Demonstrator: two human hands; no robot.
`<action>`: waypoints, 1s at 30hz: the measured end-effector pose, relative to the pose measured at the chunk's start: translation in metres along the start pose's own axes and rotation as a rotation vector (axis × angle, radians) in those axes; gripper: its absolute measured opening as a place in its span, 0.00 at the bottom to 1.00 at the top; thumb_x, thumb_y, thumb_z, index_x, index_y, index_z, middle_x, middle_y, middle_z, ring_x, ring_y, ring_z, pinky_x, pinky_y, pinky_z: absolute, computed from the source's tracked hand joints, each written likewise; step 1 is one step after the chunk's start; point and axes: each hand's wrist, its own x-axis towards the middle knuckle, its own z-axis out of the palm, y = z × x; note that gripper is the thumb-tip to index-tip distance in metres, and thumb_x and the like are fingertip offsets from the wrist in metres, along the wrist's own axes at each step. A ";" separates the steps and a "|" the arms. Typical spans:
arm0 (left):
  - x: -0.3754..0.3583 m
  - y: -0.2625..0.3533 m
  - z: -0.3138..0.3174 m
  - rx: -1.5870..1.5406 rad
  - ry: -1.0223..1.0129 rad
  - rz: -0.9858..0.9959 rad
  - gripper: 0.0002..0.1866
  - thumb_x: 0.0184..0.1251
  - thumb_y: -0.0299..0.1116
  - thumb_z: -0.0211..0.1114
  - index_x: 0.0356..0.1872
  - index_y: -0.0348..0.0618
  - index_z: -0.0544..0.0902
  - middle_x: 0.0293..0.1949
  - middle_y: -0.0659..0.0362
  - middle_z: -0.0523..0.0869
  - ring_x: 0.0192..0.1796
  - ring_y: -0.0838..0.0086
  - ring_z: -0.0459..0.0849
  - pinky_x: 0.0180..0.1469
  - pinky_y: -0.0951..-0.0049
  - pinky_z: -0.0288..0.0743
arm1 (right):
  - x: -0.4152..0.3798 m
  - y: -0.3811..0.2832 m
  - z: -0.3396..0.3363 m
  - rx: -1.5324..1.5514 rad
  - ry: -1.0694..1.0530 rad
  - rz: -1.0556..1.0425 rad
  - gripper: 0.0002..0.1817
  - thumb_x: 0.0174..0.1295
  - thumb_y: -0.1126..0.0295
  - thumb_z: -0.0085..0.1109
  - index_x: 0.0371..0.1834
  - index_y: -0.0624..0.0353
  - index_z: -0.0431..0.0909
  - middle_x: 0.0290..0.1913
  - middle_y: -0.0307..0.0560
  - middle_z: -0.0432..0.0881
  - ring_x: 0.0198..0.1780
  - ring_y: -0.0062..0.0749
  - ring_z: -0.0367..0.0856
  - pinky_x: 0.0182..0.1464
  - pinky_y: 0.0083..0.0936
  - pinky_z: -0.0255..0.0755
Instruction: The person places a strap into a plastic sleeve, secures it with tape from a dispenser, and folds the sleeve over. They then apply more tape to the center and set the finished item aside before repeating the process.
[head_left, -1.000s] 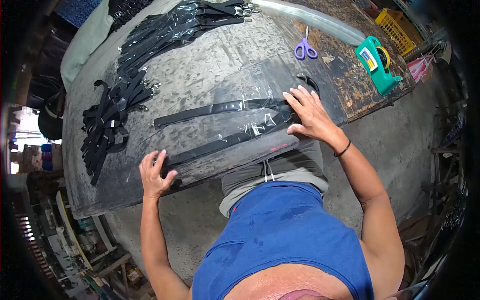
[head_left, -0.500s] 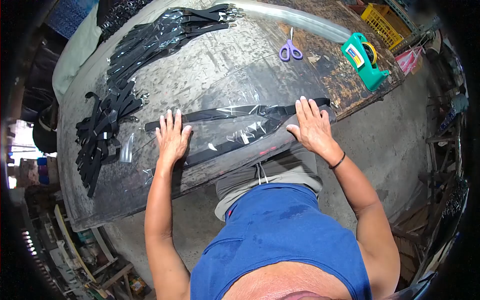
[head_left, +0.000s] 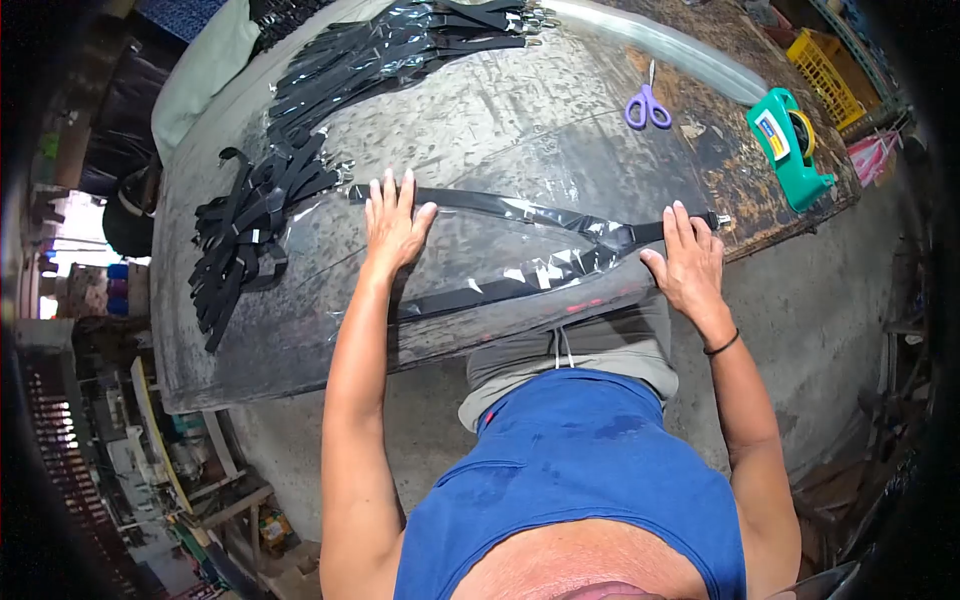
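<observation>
A pair of black suspenders [head_left: 470,201], with shiny clear plastic around it, lies spread in a Y on the worn table. Flat across the left end of its upper strap rests my left hand [head_left: 397,225], open, fingers stretched out. My right hand [head_left: 690,262] lies over the single strap at the right, its fingers extended and thumb apart. A metal clip [head_left: 724,220] shows just beyond those fingers. The lower strap [head_left: 450,300] runs along the table's near edge, and its left end is partly hidden by my left forearm.
Several more black suspenders lie in a pile [head_left: 250,225] at the left and a larger pile [head_left: 370,65] at the back. Purple-handled scissors [head_left: 648,108], a green tape dispenser [head_left: 790,150] and a long clear plastic strip [head_left: 670,45] sit toward the right. A yellow crate [head_left: 825,80] stands beyond.
The view has shifted, so the table and its contents appear farther right. The metal clip at the suspenders' right end now shows clearly. Both hands stay on the straps.
</observation>
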 end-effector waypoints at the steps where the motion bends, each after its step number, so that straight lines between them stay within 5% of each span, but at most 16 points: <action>1: 0.008 -0.002 0.001 0.005 -0.008 0.010 0.40 0.74 0.60 0.52 0.81 0.52 0.56 0.81 0.44 0.48 0.82 0.44 0.43 0.79 0.43 0.40 | -0.001 0.000 0.000 -0.003 -0.005 0.009 0.39 0.62 0.47 0.62 0.70 0.63 0.69 0.73 0.52 0.68 0.67 0.47 0.67 0.60 0.45 0.62; 8: 0.040 0.009 0.005 0.035 -0.014 -0.022 0.38 0.75 0.59 0.50 0.80 0.55 0.57 0.81 0.46 0.51 0.82 0.45 0.44 0.76 0.34 0.41 | -0.002 -0.001 -0.006 0.044 -0.030 0.075 0.37 0.64 0.48 0.61 0.70 0.62 0.70 0.72 0.52 0.69 0.66 0.49 0.67 0.65 0.47 0.60; 12: 0.023 0.028 0.004 -0.064 0.147 0.007 0.35 0.76 0.52 0.51 0.80 0.55 0.57 0.81 0.44 0.50 0.81 0.41 0.44 0.75 0.30 0.40 | 0.000 0.005 -0.004 0.027 0.128 0.069 0.29 0.62 0.51 0.65 0.63 0.56 0.77 0.59 0.48 0.76 0.59 0.46 0.70 0.61 0.49 0.60; 15: -0.003 0.037 -0.005 -0.064 0.080 0.078 0.36 0.76 0.54 0.52 0.80 0.54 0.58 0.81 0.46 0.50 0.82 0.43 0.44 0.76 0.32 0.39 | 0.004 0.011 -0.007 0.094 0.220 0.037 0.23 0.59 0.54 0.68 0.54 0.55 0.83 0.47 0.45 0.78 0.56 0.43 0.72 0.62 0.48 0.59; 19: -0.006 -0.015 -0.007 -0.050 0.066 -0.102 0.37 0.76 0.58 0.51 0.80 0.55 0.57 0.82 0.48 0.49 0.82 0.44 0.45 0.76 0.34 0.44 | 0.013 0.028 -0.002 0.171 0.267 -0.052 0.19 0.56 0.54 0.70 0.47 0.52 0.84 0.41 0.44 0.77 0.50 0.41 0.74 0.59 0.44 0.61; 22: 0.005 -0.057 -0.013 -0.081 0.097 -0.167 0.37 0.76 0.58 0.51 0.80 0.53 0.58 0.81 0.44 0.51 0.81 0.44 0.49 0.76 0.38 0.47 | 0.019 0.037 0.003 0.285 0.269 -0.070 0.18 0.56 0.58 0.70 0.46 0.55 0.84 0.43 0.46 0.78 0.50 0.43 0.75 0.57 0.41 0.63; 24: 0.018 -0.081 0.003 -0.172 0.230 0.011 0.37 0.76 0.59 0.50 0.79 0.51 0.58 0.79 0.40 0.55 0.80 0.45 0.52 0.77 0.42 0.49 | 0.019 0.043 0.007 0.310 0.236 -0.056 0.19 0.55 0.61 0.71 0.49 0.55 0.82 0.46 0.48 0.78 0.52 0.46 0.74 0.58 0.41 0.64; 26: 0.023 -0.061 -0.004 -0.032 0.056 -0.098 0.37 0.76 0.59 0.49 0.79 0.50 0.59 0.77 0.38 0.58 0.80 0.45 0.54 0.77 0.44 0.50 | 0.018 0.044 0.010 0.333 0.218 -0.025 0.20 0.55 0.62 0.71 0.50 0.55 0.82 0.47 0.48 0.76 0.54 0.47 0.74 0.63 0.44 0.62; 30: 0.043 -0.044 -0.002 -0.036 0.037 -0.017 0.36 0.77 0.57 0.48 0.79 0.51 0.58 0.78 0.43 0.59 0.80 0.47 0.54 0.78 0.46 0.48 | 0.015 0.046 0.015 0.345 0.212 0.014 0.20 0.54 0.63 0.71 0.50 0.55 0.82 0.47 0.47 0.76 0.55 0.47 0.73 0.67 0.46 0.61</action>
